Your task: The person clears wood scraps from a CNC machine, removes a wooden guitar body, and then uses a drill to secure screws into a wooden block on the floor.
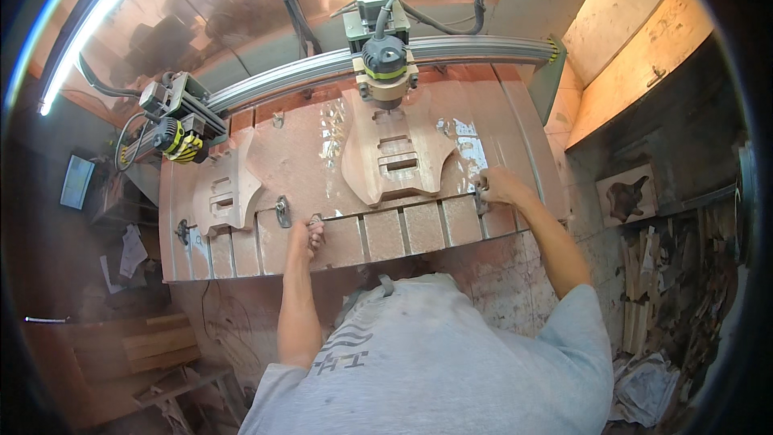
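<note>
A woodworking workshop is shown. A router head (pixel 385 64) is carried on a metal gantry rail (pixel 322 72) across the upper middle, above a slatted machine bed (pixel 403 229) bearing cut wooden blanks (pixel 394 153). Offcuts (pixel 668 290) are piled at the right edge, planks (pixel 157 342) at lower left.

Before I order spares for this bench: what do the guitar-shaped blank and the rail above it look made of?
Guitar-shaped blank: seemingly bare, unfinished wood, pale tan and matte with routed pockets. Rail: seemingly metal, probably aluminium, silver-grey with long grooves and a dull sheen.

Guitar-body blank (pixel 394 153) on machine bed (pixel 403 229) under router head (pixel 385 64), second blank (pixel 221 185) left, clamps (pixel 283 211) seemingly along front edge
</note>
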The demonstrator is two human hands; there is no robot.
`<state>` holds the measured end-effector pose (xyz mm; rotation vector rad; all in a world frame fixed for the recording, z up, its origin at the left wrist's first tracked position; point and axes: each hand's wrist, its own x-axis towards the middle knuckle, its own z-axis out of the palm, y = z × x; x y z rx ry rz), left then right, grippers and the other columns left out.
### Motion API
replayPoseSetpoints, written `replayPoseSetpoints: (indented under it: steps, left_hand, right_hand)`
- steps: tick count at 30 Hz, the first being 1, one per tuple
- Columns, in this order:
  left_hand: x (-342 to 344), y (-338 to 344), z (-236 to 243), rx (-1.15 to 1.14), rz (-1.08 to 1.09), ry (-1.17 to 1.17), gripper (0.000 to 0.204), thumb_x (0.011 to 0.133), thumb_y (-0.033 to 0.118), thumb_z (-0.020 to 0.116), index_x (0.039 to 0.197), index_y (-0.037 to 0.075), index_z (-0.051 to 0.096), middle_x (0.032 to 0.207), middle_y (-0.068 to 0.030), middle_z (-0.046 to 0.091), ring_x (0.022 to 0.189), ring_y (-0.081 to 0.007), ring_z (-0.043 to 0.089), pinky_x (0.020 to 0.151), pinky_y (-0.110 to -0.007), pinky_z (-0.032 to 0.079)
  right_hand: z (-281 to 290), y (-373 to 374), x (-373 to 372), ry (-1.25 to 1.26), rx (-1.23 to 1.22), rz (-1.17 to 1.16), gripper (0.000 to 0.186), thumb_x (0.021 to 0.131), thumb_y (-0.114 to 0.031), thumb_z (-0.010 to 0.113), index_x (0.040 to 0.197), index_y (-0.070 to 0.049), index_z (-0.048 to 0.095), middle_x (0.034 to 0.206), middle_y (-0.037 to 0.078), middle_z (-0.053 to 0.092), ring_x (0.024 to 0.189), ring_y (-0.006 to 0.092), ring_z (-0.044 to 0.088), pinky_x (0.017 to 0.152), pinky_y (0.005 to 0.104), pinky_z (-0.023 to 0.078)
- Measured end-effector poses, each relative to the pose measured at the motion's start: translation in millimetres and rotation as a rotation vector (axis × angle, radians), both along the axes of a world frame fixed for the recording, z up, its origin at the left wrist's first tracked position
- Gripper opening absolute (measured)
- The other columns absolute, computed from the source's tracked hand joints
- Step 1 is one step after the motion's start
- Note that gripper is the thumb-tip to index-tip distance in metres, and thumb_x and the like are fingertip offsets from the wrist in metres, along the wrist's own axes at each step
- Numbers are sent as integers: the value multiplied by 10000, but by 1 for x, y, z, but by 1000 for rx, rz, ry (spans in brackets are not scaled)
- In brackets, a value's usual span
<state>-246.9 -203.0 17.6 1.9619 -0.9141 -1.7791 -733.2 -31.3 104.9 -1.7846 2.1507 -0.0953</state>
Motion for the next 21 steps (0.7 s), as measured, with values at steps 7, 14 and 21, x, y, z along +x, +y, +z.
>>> replayPoseSetpoints:
  steps: [7,14,21]
  left_hand:
    - [-10,24,70,-862,-677,-980,389,928,402,601,871,20,651,755,-167,658,770,-388,660,702,-470,508]
    - [-2,6,89,-1082,-1131,-716,373,947,362,596,845,7,644,863,-177,663,793,-375,653,708,-454,508]
    - [-18,10,36,-698,-714,-645,396,981,349,481,795,40,645,602,-110,619,523,-323,606,562,-415,504]
  right_hand:
    - [-10,9,15,-86,116,-468,452,771,-358,681,942,60,701,948,300,686,895,433,686,779,497,539]
    - [-25,8,15,213,-138,216,111,794,-58,628,883,-45,695,941,176,661,887,391,662,762,495,517]
    - [-1,20,-1,-193,-57,-306,365,812,-288,683,1024,8,706,941,225,693,890,428,658,801,484,521]
